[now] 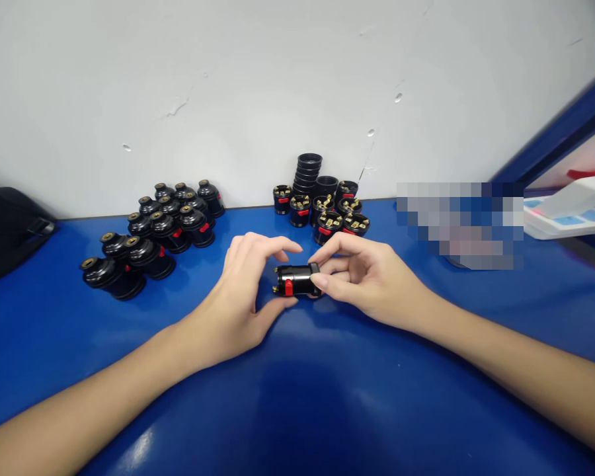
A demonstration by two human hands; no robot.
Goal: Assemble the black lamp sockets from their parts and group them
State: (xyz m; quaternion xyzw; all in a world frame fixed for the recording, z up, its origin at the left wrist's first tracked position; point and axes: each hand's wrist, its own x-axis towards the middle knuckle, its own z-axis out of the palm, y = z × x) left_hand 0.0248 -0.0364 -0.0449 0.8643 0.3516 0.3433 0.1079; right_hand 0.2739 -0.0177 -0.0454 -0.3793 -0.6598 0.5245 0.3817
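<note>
A black lamp socket (293, 282) with a red switch lies on its side just above the blue tabletop, its brass terminals facing left. The fingers and thumb of my right hand (359, 274) grip its right end, where a wider black collar shows. Around the terminal end curves my left hand (250, 284), open, with thumb and index finger apart. Its thumb tip comes close to the socket's lower side; whether it touches I cannot tell.
Capped black lamp sockets (167, 228) stand in rows at the back left. Behind my hands are uncapped sockets (330, 225) with brass terminals and a stack of black rings (307, 173). A black bag (10, 228) sits far left, a white tray (550, 228) far right. A pixelated patch hides something.
</note>
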